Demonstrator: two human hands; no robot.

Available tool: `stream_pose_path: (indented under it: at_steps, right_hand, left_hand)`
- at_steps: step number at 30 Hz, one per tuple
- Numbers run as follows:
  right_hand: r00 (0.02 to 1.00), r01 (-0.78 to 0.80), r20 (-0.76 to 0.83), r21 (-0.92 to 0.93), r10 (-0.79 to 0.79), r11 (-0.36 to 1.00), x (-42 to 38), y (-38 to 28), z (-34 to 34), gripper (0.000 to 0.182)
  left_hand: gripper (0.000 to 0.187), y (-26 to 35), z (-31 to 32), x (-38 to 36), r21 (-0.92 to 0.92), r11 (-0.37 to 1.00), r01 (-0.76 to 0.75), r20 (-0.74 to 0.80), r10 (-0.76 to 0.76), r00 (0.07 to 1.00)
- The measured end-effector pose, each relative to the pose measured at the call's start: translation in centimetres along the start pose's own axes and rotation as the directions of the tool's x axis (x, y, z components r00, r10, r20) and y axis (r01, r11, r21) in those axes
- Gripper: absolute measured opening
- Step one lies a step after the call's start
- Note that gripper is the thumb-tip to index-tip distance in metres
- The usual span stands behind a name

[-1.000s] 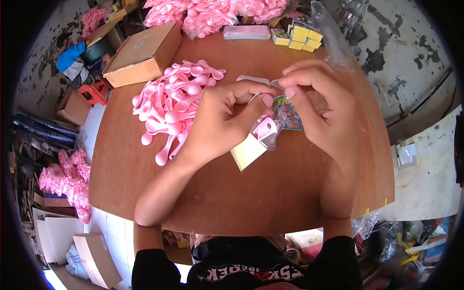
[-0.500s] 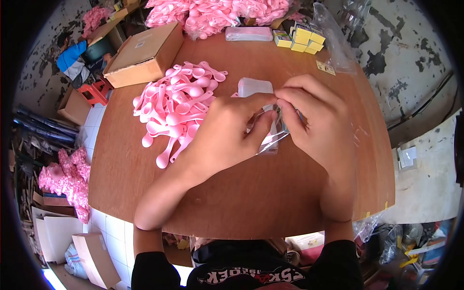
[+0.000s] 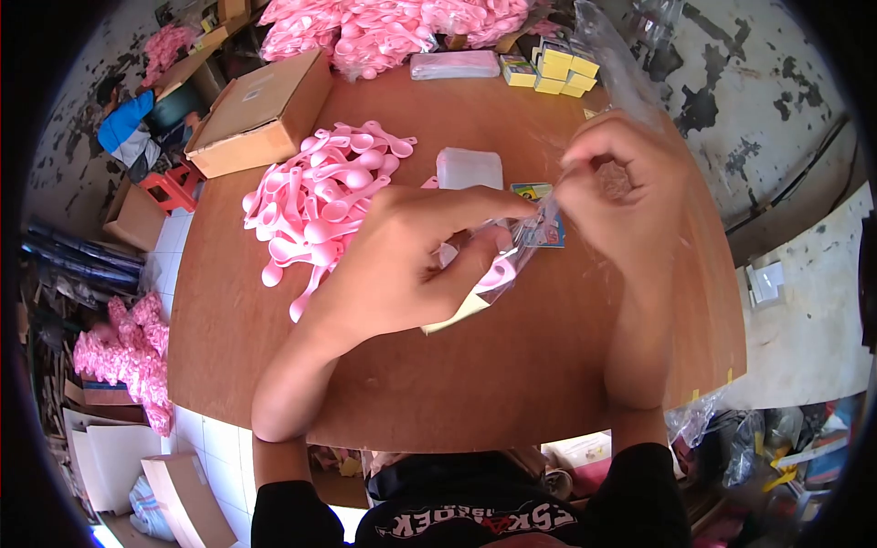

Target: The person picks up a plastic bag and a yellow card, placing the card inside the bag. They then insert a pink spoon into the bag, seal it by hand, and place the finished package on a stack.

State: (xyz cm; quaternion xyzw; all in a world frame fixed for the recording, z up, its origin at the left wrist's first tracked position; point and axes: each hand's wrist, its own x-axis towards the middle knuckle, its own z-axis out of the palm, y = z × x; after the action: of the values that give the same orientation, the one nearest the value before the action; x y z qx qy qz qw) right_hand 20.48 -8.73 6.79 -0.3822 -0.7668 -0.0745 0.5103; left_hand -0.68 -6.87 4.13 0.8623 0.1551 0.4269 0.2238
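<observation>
Near the middle of the brown table, my left hand (image 3: pixel 411 260) is closed on a clear plastic bag (image 3: pixel 523 248). A pink spoon end (image 3: pixel 498 272) shows inside the bag, and a pale yellow piece (image 3: pixel 457 313) sticks out below my fingers. My right hand (image 3: pixel 610 187) pinches the other end of the clear plastic, its fingers curled. Behind the bag, a blue and yellow card (image 3: pixel 551 233) lies on the table. A stack of clear bags (image 3: pixel 470 169) sits just beyond my left fingers. The pile of pink spoons (image 3: pixel 320 196) is left of my left hand.
A cardboard box (image 3: pixel 260 114) stands at the table's back left. Bagged pink spoons (image 3: pixel 384 32), a flat plastic pack (image 3: pixel 454 65) and small yellow boxes (image 3: pixel 562 68) line the far edge. A person in blue (image 3: pixel 128 128) is beyond the table at the left.
My right hand has moved apart from my left, stretching the plastic between them. The pink spoon end, the pale yellow piece and the card now show. The whole view has shifted slightly.
</observation>
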Motion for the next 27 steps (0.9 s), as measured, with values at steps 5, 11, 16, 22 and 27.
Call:
stream_pose_path:
  at_steps: [5, 11, 16, 22, 27]
  right_hand:
    - [0.921, -0.299, -0.036, 0.576, 0.388, 0.761, -0.3, 4.5, -4.2, 0.004]
    - [0.805, -0.562, 0.269, 0.628, 0.528, 0.537, -4.2, 15.5, -7.0, 0.016]
    - [0.766, -0.642, -0.082, -0.159, 0.638, 0.75, -3.0, 15.5, -6.6, 0.018]
    - [0.905, -0.425, 0.087, 0.132, 0.417, 0.895, -0.2, 6.4, -3.3, 0.017]
    - [0.833, -0.409, 0.499, 0.263, 0.239, 0.874, -0.6, 1.4, 0.6, 0.029]
  left_hand:
    - [0.021, 0.0, 0.4, 0.0, -0.316, 0.947, 0.063, -0.319, -0.169, 0.932]
    - [0.027, -0.6, -0.7, 0.6, -0.398, 0.916, 0.049, -0.445, -0.239, 0.863]
    - [0.017, -1.3, -1.2, 0.7, -0.415, 0.893, 0.173, -0.391, -0.347, 0.853]
    - [0.009, -2.2, -0.8, 0.6, -0.483, 0.845, 0.231, -0.279, -0.398, 0.874]
    - [0.008, -2.0, -0.3, 0.7, -0.454, 0.858, 0.239, -0.279, -0.392, 0.877]
